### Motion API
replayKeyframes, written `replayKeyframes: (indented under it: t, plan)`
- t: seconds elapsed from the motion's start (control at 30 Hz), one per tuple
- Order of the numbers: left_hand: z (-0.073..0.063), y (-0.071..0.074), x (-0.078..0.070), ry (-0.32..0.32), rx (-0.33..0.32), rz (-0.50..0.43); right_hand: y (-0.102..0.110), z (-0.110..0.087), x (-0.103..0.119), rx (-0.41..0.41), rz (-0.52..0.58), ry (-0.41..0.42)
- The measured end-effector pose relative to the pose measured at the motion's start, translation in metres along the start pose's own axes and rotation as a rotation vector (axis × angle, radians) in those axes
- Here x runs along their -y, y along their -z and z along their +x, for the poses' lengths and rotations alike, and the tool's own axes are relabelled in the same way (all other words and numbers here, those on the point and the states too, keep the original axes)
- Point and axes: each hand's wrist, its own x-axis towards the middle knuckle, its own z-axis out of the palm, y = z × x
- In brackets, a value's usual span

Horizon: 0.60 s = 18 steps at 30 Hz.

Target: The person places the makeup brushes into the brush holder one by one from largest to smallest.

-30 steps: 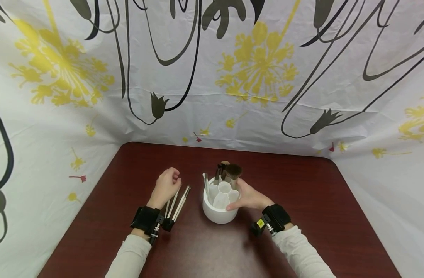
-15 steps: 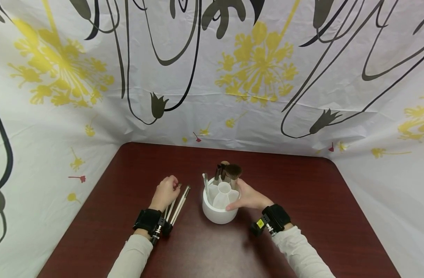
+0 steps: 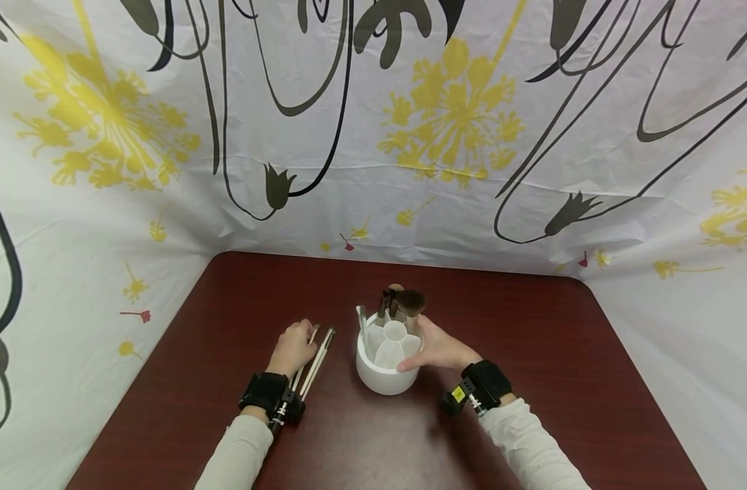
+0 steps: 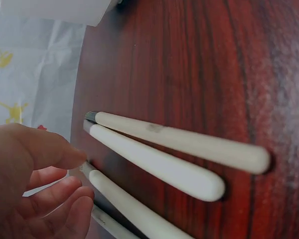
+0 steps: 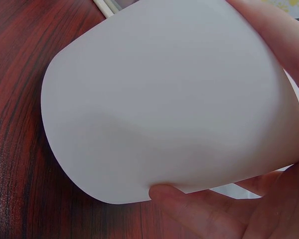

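My right hand (image 3: 439, 347) grips the side of a white round makeup brush holder (image 3: 379, 382) with divided compartments, thumb at the near rim; the right wrist view shows its smooth wall (image 5: 159, 99) between thumb and fingers. In it stand several brushes, among them a large fluffy brush (image 3: 411, 302) and a slim pale brush (image 3: 363, 327). To the left, my left hand (image 3: 292, 348) is low over several pale-handled makeup brushes lying on the table. In the left wrist view, its loosely bent fingers and thumb are right at the ferrule end of one makeup brush (image 4: 134, 204), with a gap between them.
Two other brushes, a pale brush (image 4: 189, 147) and a whiter brush (image 4: 159, 162), lie side by side to the right of my left hand. The dark red-brown table (image 3: 502, 313) ends at a white patterned cloth (image 3: 373, 204) behind and at both sides.
My left hand has come down and slightly toward me, onto the lying brushes. My right hand and the brush holder have stayed in place.
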Motion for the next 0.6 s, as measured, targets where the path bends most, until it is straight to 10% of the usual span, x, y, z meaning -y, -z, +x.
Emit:
replayKeyframes:
  t: [0.6]
  plan:
    - [0.003,-0.011,0.005,-0.019,0.018,0.057,0.002,-0.009,0.026,0.009,-0.033,-0.003]
